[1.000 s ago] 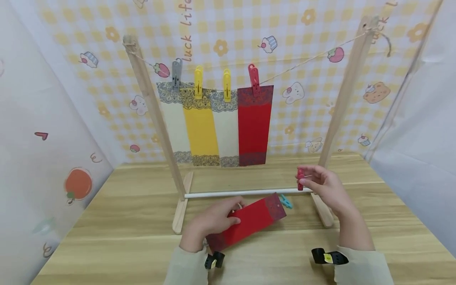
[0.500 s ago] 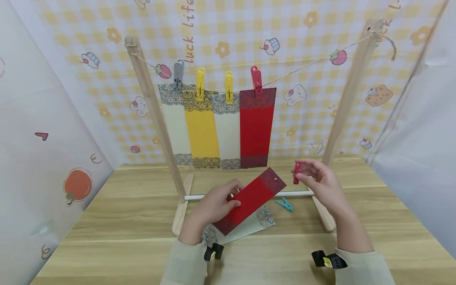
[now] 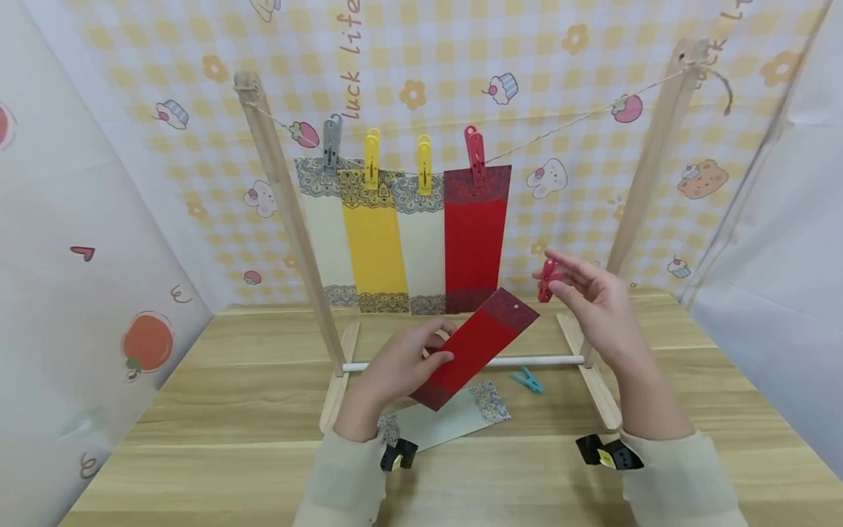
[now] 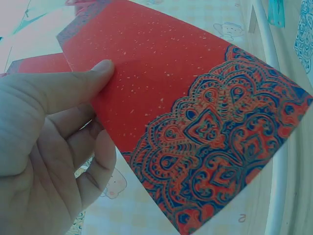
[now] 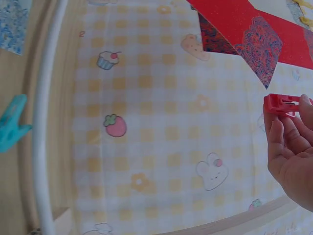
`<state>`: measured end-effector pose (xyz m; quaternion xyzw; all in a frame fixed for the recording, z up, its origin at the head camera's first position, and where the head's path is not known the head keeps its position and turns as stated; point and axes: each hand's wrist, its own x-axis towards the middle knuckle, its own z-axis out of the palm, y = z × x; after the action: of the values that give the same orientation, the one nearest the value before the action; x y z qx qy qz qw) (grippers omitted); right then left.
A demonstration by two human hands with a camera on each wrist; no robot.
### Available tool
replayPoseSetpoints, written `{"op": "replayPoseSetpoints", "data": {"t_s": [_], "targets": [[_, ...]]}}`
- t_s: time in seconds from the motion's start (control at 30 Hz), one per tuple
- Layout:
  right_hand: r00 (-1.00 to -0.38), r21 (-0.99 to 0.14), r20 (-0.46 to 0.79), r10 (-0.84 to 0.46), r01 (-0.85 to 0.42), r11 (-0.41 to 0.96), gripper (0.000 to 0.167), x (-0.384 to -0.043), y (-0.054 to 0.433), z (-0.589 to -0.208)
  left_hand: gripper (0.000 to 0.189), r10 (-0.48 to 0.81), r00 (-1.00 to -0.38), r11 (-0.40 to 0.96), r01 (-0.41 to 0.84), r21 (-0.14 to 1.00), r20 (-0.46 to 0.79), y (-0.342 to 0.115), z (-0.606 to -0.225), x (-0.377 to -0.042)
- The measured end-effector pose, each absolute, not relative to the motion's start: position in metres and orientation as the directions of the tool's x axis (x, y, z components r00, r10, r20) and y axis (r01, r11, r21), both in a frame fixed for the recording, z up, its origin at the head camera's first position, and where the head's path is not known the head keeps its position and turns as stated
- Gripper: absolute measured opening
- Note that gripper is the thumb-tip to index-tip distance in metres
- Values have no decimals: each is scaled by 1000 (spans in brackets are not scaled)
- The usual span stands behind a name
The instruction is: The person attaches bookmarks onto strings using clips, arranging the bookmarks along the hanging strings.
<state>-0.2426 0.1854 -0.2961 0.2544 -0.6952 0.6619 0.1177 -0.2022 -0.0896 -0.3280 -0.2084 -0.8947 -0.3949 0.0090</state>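
My left hand (image 3: 411, 362) pinches a red card (image 3: 476, 345) with dark lace-patterned ends by its long edge, thumb on the near face. The card is tilted, raised over the table, with a small hole at its upper end. In the left wrist view its patterned end (image 4: 215, 142) fills much of the picture. To the right, my right hand (image 3: 596, 300) holds a red clothespin (image 3: 546, 280) between thumb and fingers. The right wrist view shows that clothespin (image 5: 283, 104) close to a corner of the held card. On the line behind, another red card (image 3: 476, 241) hangs from a red clothespin (image 3: 476, 154).
A cream card (image 3: 448, 421) and a blue clothespin (image 3: 527, 380) lie on the table. Left of the hanging red card, cream and yellow cards (image 3: 375, 249) hang under grey and yellow clothespins. Wooden posts (image 3: 648, 168) carry the string (image 3: 560, 132); a white rod (image 3: 540, 361) joins their feet.
My left hand has lifted the red card up off the cream card, which now shows on the table. My right hand has risen with the red clothespin.
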Motion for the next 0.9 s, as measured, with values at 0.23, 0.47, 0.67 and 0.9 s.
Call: {"op": "replayPoseSetpoints", "data": {"t_s": [0.23,0.47,0.67,0.9], "targets": [[-794,-817,574,-203,-570,-80,33,-244,178,-273,25,366,-883,557,461,691,294,-88,-322,-206],[-773,-785,618,-144,-616,-68,31,-242,172,-252,27,352,-850,531,525,665,391,-86,-311,-210],[-765,-770,638,-93,-631,-92,29,-241,169,-234,29,337,-843,525,538,659,420,-84,-303,-213],[-714,-715,698,-63,-699,13,26,-245,163,-210,27,336,-824,530,566,631,457,-79,-292,-218]]}}
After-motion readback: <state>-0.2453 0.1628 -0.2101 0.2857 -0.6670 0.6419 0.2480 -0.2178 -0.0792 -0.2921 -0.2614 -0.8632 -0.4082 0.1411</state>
